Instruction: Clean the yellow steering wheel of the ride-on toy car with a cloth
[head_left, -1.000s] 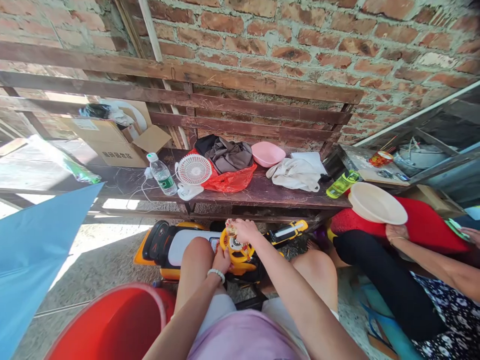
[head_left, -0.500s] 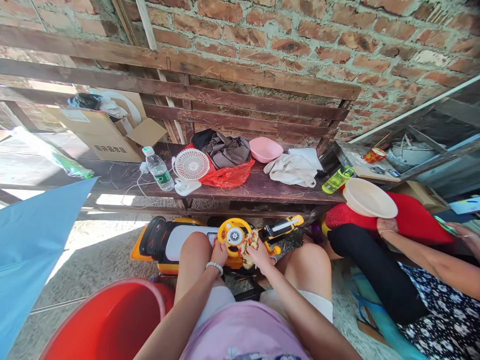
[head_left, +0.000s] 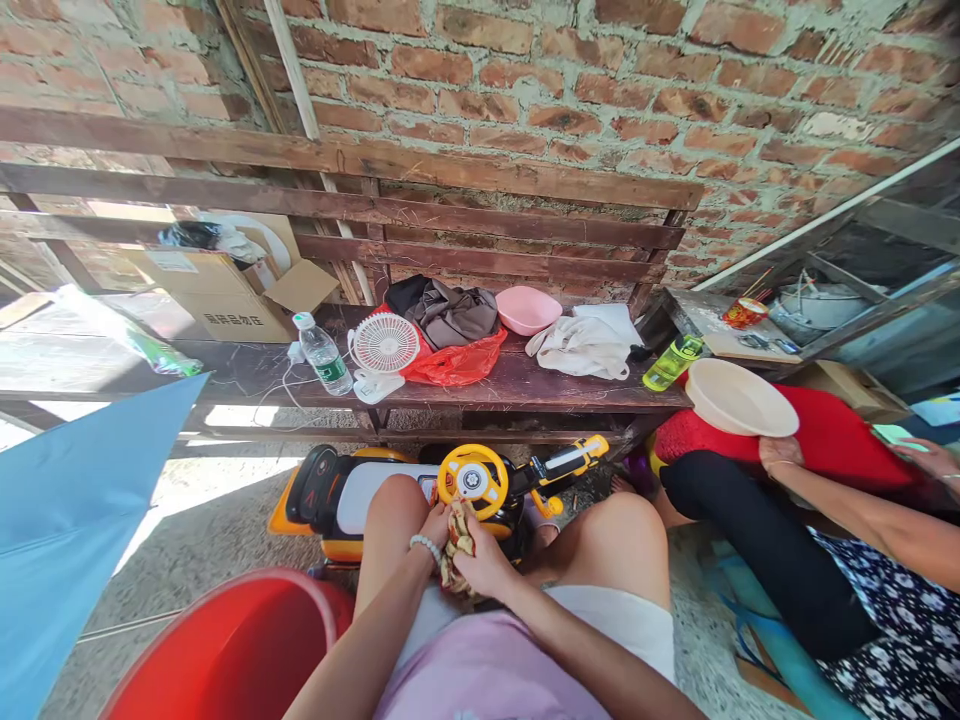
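Brick wall behind a dark wooden bench (head_left: 525,385). Down between the knees, left hand (head_left: 436,526) and right hand (head_left: 484,562) both curl around one mottled rag (head_left: 455,545), mostly hidden by fingers. Just beyond: one yellow toy car (head_left: 420,490). One red tub (head_left: 225,650), cut off, contents unseen. One pink bowl (head_left: 528,311) on the bench.

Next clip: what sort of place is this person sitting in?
Probably a rough home yard or porch: a bare brick wall, a worn wooden bench with a small fan and water bottle, and a toy ride-on car on concrete.
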